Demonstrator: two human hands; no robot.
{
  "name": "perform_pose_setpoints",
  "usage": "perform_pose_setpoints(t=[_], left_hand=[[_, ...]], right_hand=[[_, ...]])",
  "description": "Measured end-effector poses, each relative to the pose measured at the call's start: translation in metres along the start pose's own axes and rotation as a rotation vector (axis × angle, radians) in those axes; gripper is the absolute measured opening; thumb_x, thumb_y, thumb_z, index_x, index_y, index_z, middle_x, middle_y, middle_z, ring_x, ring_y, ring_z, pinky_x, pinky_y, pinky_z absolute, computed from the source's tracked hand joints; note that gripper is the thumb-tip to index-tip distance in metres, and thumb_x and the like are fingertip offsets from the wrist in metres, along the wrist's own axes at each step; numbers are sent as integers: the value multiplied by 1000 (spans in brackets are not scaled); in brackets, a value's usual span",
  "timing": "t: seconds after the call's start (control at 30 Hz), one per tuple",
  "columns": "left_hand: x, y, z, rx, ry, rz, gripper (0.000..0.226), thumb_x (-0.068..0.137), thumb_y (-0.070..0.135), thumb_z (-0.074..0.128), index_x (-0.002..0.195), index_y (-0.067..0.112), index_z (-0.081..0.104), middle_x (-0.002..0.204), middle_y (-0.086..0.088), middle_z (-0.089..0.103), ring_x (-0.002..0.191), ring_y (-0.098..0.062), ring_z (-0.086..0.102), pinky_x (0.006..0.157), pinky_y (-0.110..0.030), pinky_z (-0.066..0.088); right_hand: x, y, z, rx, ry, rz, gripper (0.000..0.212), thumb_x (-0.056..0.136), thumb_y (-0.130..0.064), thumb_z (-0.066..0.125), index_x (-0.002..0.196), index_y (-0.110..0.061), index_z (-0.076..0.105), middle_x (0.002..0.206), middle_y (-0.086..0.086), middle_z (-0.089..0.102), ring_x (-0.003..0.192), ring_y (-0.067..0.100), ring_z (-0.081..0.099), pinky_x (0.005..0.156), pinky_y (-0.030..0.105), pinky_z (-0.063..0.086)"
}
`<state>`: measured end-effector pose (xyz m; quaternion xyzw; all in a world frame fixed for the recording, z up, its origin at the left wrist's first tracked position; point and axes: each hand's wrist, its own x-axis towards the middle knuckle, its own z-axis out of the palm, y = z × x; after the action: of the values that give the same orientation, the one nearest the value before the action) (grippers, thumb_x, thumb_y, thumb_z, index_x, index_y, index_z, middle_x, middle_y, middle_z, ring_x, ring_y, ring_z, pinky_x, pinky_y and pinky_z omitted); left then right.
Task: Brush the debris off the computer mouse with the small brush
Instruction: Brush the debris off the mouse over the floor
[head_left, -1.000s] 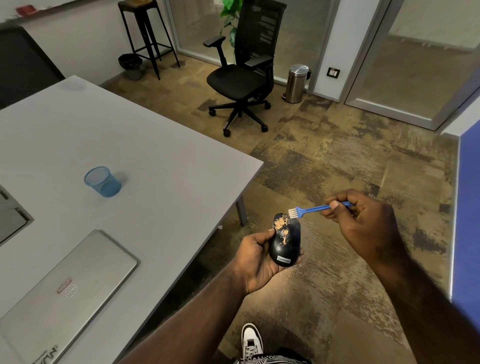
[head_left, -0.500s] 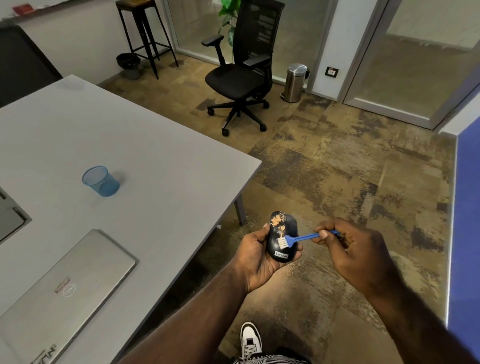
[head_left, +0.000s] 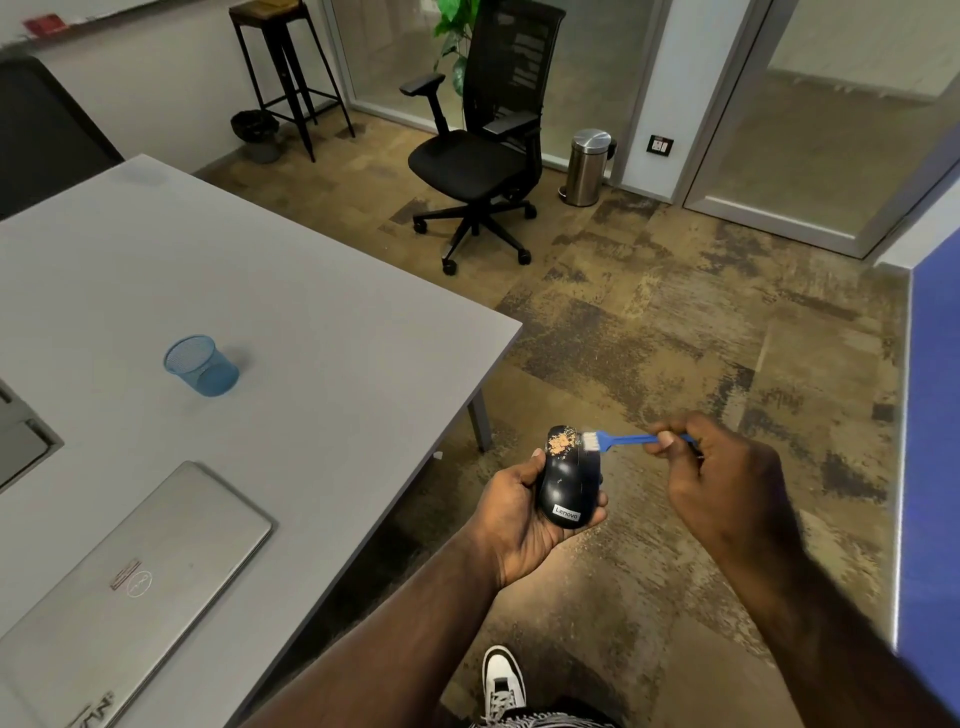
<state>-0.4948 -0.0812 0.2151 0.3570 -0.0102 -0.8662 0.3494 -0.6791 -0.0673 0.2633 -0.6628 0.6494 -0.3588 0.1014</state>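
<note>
I have the black mouse (head_left: 567, 480) cradled in my left hand (head_left: 524, 519), fingers curled round its underside, held out over the carpet just off the corner of the grey table (head_left: 311, 291). A patch of tan debris (head_left: 561, 442) sits on the front end, on the left of the scroll wheel. To the right of it the bristles of the small brush (head_left: 618, 439) touch the front right edge of the mouse, and further right my right hand (head_left: 727, 467) pinches the blue handle between thumb and fingers. To do this stroke well I judge I should keep the mouse tilted nose-down and away from the table, and sweep the bristles leftward across the patch and off the front edge, in short light flicks. Against half a second ago, the brush head is up at the nose instead of mid-body, and the mouse's lower back looks cleaner
</note>
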Motion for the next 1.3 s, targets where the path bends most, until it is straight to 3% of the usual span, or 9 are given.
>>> perform_pose_setpoints(t=[0.1, 0.2, 0.3, 0.43, 0.53, 0.73, 1.0, 1.1, 1.3], left_hand=[[-1, 1, -1, -2, 4, 0, 51, 103, 37, 26, 118, -2, 56, 108, -26, 61, 91, -37, 61, 72, -41, 59], [0, 2, 0, 15, 10, 15, 53, 103, 37, 25, 127, -3, 51, 111, -27, 59, 90, -36, 60, 70, -40, 60], [3, 2, 0, 41, 12, 24, 54, 103, 38, 24, 127, -3, 51, 114, -28, 58, 89, -35, 61, 72, -40, 59], [3, 2, -2, 14, 14, 13, 50, 103, 36, 27, 121, -2, 54, 109, -28, 62, 89, -37, 63, 73, -42, 60], [3, 2, -4, 13, 11, 6, 49, 103, 36, 28, 121, -1, 54, 108, -28, 63, 90, -37, 63, 72, -42, 60], [6, 4, -5, 15, 5, 0, 51, 103, 37, 28, 129, -2, 50, 112, -29, 60, 90, -37, 63, 71, -42, 60], [6, 6, -4, 38, -14, -3, 50, 103, 37, 28, 124, -2, 53, 109, -29, 61, 88, -37, 64, 73, -41, 60], [5, 6, -3, 39, -20, 1, 47, 103, 36, 29, 122, 0, 52, 107, -29, 62, 88, -37, 64, 73, -42, 59], [4, 7, -2, 39, -27, -11, 48, 102, 35, 29, 120, -2, 54, 100, -29, 66, 85, -37, 66, 72, -42, 59]], right_hand=[[4, 2, -5, 60, 38, -12, 17, 88, -4, 64, 95, -17, 71, 69, -18, 63, 54, -4, 58, 39, 5, 34], [0, -2, -6, 164, -105, -92, 19, 86, -3, 65, 92, -20, 71, 71, -15, 67, 59, -2, 63, 41, 4, 35], [-7, -7, 1, 85, -226, -128, 17, 85, -5, 66, 90, -20, 72, 65, -15, 63, 55, -4, 57, 42, 5, 30], [2, -4, 0, -28, -40, -30, 18, 85, -4, 65, 92, -19, 73, 69, -9, 70, 38, -5, 43, 42, 5, 26], [7, -1, -3, 58, -27, -29, 18, 86, -3, 64, 92, -18, 73, 70, -12, 69, 51, -5, 57, 39, 3, 30], [10, 0, 3, 12, -37, 59, 18, 86, -4, 64, 92, -18, 72, 67, -17, 66, 57, -17, 55, 41, 4, 34], [18, 4, 5, -9, -56, 111, 17, 88, -7, 62, 91, -20, 72, 66, -19, 64, 49, -4, 57, 42, 6, 33], [23, 6, 3, 6, -13, 144, 15, 89, -10, 61, 93, -20, 72, 67, -20, 64, 57, -3, 59, 48, 17, 41], [29, 5, 8, -55, -89, 149, 15, 89, -11, 61, 95, -18, 73, 72, -7, 72, 59, 10, 63, 50, 22, 46]])
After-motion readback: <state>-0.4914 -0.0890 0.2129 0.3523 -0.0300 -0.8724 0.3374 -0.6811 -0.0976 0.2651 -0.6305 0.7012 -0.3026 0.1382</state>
